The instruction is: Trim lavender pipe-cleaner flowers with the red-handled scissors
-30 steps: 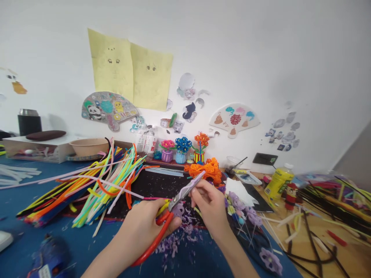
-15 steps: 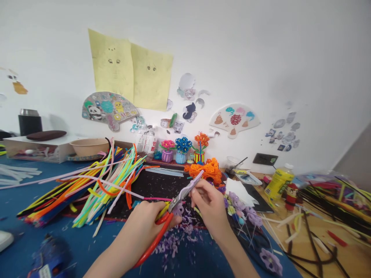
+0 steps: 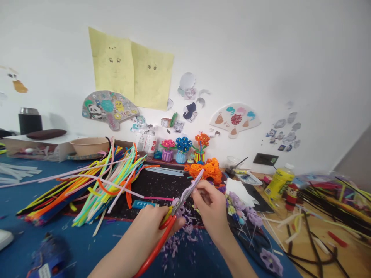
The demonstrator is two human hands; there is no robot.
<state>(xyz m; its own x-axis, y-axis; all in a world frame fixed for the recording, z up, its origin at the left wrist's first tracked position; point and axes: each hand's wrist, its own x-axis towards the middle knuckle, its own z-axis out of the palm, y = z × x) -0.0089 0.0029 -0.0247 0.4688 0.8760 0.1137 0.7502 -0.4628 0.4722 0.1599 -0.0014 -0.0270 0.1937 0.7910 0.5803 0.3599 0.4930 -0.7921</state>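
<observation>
A person's left hand is gripping a pair of red-handled scissors, its fingers curled together around the handles. The right hand is pinching a fuzzy lilac pipe-cleaner strip, with its fingers pressed together on the strip. The strip is slanting across the gap between the 2 hands, its lower end reaching the scissor blades, though I cannot tell how far apart the blades are standing. Snipped lilac fuzz is lying scattered on a blue tabletop below, beside a speckled black mat. A firm pinch close to the blades looks like the best way of getting a clean, even trim, and keeping the right fingertips clear of the cutting edges seems wise.
</observation>
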